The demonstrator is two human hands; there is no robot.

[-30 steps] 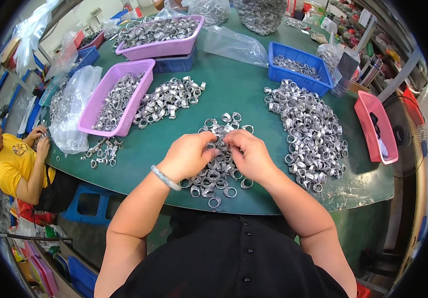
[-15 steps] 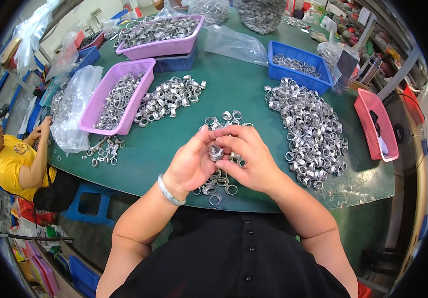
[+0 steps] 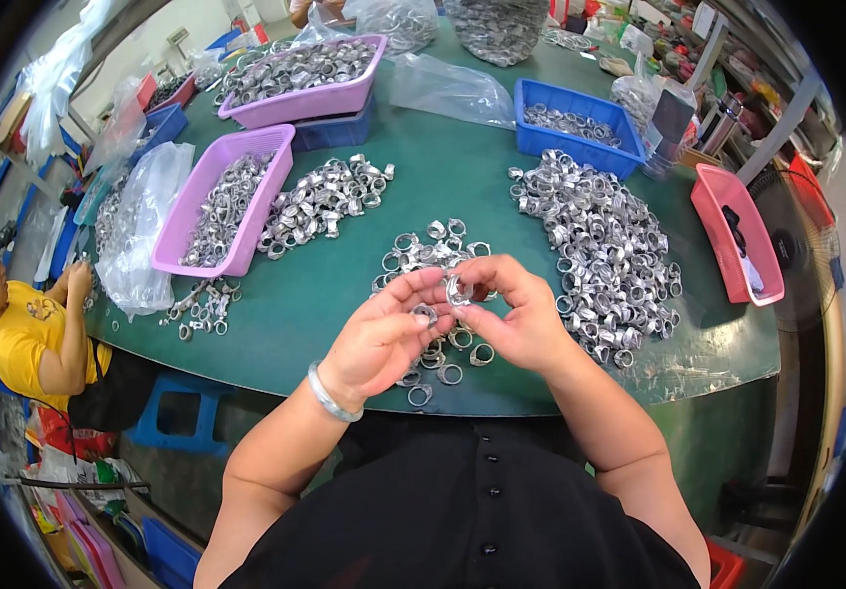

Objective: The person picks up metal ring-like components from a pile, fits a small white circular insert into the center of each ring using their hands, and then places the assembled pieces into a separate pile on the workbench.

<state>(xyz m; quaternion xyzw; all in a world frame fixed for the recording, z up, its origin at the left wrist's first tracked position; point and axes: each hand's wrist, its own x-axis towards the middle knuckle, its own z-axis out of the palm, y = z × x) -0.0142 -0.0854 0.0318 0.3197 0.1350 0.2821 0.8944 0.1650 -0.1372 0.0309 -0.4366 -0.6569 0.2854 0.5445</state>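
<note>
Above a small pile of silver metal rings (image 3: 403, 257), my two hands meet near the table's front edge. My right hand (image 3: 521, 319) pinches a metal ring (image 3: 458, 291) between thumb and forefinger. In my left hand (image 3: 379, 344) another metal ring (image 3: 425, 315) is held under the thumb, against the curled fingers. The left fingertips reach close to the ring in the right hand; whether they touch it I cannot tell. Part of the small pile lies hidden behind both hands, and several rings show below them. My left wrist wears a pale bangle (image 3: 327, 395).
To the right spreads a large heap of rings (image 3: 614, 255) below a blue bin (image 3: 580, 152). A pink tray (image 3: 719, 240) stands at the table's right edge. Leftward are another ring heap (image 3: 320, 201), purple baskets (image 3: 169, 221) and a plastic bag (image 3: 143, 245). A person in yellow (image 3: 35, 329) sits far left.
My hands have drawn slightly apart. The right hand now pinches a ring at its fingertips, and a second ring shows in the left fingers. The view has shifted slightly.
</note>
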